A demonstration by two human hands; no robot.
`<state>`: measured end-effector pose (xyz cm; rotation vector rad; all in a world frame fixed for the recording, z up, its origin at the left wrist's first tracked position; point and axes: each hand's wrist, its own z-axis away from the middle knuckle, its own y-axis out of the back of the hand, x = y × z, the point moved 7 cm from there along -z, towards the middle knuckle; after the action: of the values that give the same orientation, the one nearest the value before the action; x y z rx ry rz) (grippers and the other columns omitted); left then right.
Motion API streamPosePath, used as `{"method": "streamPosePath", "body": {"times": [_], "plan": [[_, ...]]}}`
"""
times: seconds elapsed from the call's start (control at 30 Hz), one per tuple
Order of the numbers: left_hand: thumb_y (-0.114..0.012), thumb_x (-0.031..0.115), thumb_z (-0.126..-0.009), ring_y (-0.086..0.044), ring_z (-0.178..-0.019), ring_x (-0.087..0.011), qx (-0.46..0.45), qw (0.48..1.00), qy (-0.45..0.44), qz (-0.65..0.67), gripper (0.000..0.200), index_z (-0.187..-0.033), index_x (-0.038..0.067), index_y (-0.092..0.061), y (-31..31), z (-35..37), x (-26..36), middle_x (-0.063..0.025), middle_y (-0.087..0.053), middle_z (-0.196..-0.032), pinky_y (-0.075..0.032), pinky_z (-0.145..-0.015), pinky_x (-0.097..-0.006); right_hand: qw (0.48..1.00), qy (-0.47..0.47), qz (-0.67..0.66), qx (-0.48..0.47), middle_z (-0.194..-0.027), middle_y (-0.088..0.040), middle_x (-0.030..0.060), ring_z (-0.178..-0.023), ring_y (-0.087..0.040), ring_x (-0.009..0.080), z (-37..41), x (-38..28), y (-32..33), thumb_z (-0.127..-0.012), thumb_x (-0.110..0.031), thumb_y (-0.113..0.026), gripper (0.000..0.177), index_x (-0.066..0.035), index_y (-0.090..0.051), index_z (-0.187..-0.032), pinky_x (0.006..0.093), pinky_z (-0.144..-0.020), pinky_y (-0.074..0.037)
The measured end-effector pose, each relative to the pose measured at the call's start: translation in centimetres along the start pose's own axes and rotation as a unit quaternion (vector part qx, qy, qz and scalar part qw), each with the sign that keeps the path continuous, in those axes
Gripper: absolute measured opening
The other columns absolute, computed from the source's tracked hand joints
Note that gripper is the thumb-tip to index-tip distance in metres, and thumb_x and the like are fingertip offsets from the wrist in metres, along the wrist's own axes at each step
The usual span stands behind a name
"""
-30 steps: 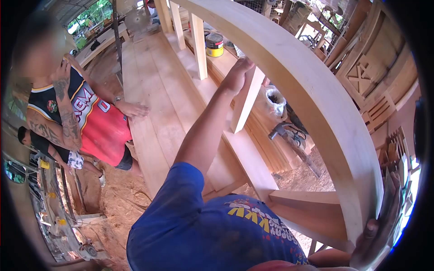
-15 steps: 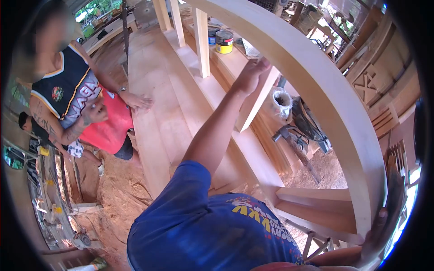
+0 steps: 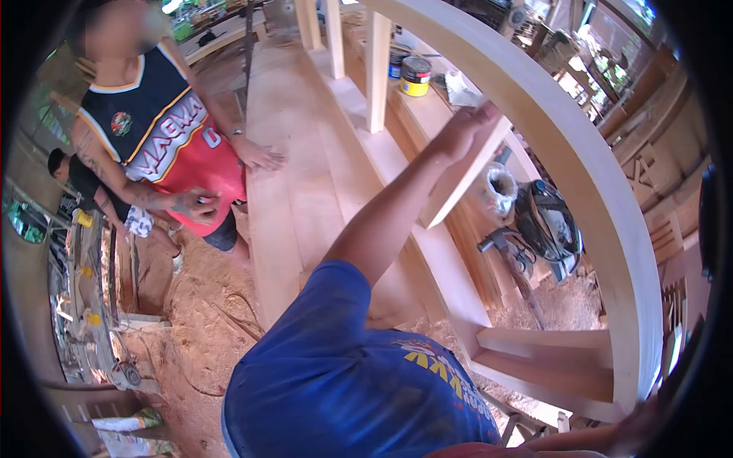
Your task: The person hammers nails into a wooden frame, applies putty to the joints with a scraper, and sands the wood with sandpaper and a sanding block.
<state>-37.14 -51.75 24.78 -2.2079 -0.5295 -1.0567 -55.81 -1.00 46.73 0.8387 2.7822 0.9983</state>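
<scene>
A large curved wooden arch (image 3: 580, 160) sweeps from top centre down to the lower right, joined to a frame rail (image 3: 550, 359). My left hand (image 3: 466, 128) reaches forward at arm's length and grips the top of a slanted wooden slat (image 3: 458, 183) just under the arch. My right hand (image 3: 640, 426) sits at the arch's lower end, at the dark rim of the view; its fingers are too hidden to read. My blue shirt (image 3: 343, 382) fills the bottom.
A co-worker in a black and red jersey (image 3: 164, 137) stands left, one hand (image 3: 259, 158) on long planks (image 3: 294, 191). Paint cans (image 3: 416, 76), a plastic bag (image 3: 500, 185) and a power tool (image 3: 546, 225) lie beyond the frame. Sawdust (image 3: 206, 305) covers the floor.
The co-worker's raised arm has dropped from the face to the waist. My left hand stays on the slat. My right hand has slipped lower toward the view's edge.
</scene>
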Motion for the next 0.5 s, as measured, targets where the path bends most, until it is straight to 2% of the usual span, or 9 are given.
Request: {"method": "streamPosePath", "body": {"times": [0.1,0.17,0.2,0.23,0.3,0.4,0.5], "plan": [[-0.055,0.066,-0.102,-0.071,-0.073,-0.0178,-0.001,1.0,0.0,-0.013,0.069,-0.113,0.0,-0.069,0.2,0.4,0.2,-0.01,-0.072,-0.086,-0.058,-0.071,-0.0327,0.999,-0.036,-0.007,0.036,-0.153,-0.053,0.0143,-0.141,-0.048,0.0359,0.9,-1.1,-0.3,-0.109,-0.05,-0.031,0.061,-0.011,-0.051,-0.152,0.0564,-0.115,-0.037],[-0.054,0.071,-0.1,-0.071,-0.076,-0.0166,0.022,0.999,0.03,-0.022,0.074,-0.113,0.0,-0.071,1.0,1.3,-1.2,-0.0097,-0.073,-0.089,-0.057,-0.073,-0.0316,0.998,-0.045,-0.016,0.049,-0.152,-0.054,0.0148,-0.14,-0.049,0.0359,1.1,-1.2,-0.4,-0.109,-0.049,-0.032,0.06,-0.01,-0.052,-0.151,0.0557,-0.114,-0.038],[-0.055,0.075,-0.096,-0.071,-0.082,-0.0154,-0.02,0.997,0.066,-0.031,0.079,-0.117,0.0,-0.071,1.9,2.1,-3.0,-0.009,-0.073,-0.093,-0.057,-0.077,-0.0304,0.997,-0.053,-0.021,0.053,-0.151,-0.054,0.0151,-0.139,-0.05,0.0359,1.2,-1.3,-0.2,-0.109,-0.048,-0.033,0.06,-0.01,-0.052,-0.151,0.0554,-0.114,-0.039],[-0.057,0.078,-0.094,-0.07,-0.088,-0.014,-0.023,0.997,0.066,-0.039,0.082,-0.119,0.0,-0.07,2.1,2.9,-3.2,-0.0074,-0.073,-0.096,-0.056,-0.08,-0.0294,0.996,-0.058,-0.023,0.057,-0.15,-0.055,0.0153,-0.138,-0.05,0.036,1.2,-1.3,-0.4,-0.109,-0.048,-0.033,0.059,-0.01,-0.052,-0.15,0.0551,-0.113,-0.039],[-0.05,0.081,-0.094,-0.071,-0.082,-0.0185,0.007,0.998,0.024,-0.055,0.084,-0.107,0.0,-0.07,2.0,3.6,-3.6,-0.0096,-0.072,-0.089,-0.056,-0.075,-0.0322,0.995,-0.069,-0.024,0.061,-0.149,-0.055,0.0159,-0.136,-0.051,0.036,1.6,-1.1,-0.3,-0.109,-0.046,-0.034,0.058,-0.009,-0.053,-0.149,0.0544,-0.112,-0.04],[-0.054,0.073,-0.099,-0.064,-0.087,-0.0113,-0.003,0.999,0.036,-0.023,0.073,-0.11,0.003,-0.07,2.2,3.7,-4.5,-0.002,-0.07,-0.093,-0.052,-0.079,-0.0288,0.995,-0.079,-0.023,0.063,-0.147,-0.056,0.0167,-0.134,-0.053,0.036,1.8,-1.1,-0.3,-0.11,-0.044,-0.035,0.056,-0.007,-0.053,-0.148,0.0534,-0.11,-0.041],[-0.05,0.067,-0.104,-0.061,-0.086,-0.0092,0.027,0.999,0.033,-0.016,0.066,-0.105,0.004,-0.069,2.1,3.8,-4.4,0.0,-0.068,-0.091,-0.051,-0.079,-0.0286,0.994,-0.088,-0.021,0.066,-0.146,-0.057,0.0175,-0.132,-0.054,0.0361,2.2,-1.1,0.0,-0.11,-0.042,-0.037,0.054,-0.006,-0.054,-0.147,0.0524,-0.108,-0.043]]}}
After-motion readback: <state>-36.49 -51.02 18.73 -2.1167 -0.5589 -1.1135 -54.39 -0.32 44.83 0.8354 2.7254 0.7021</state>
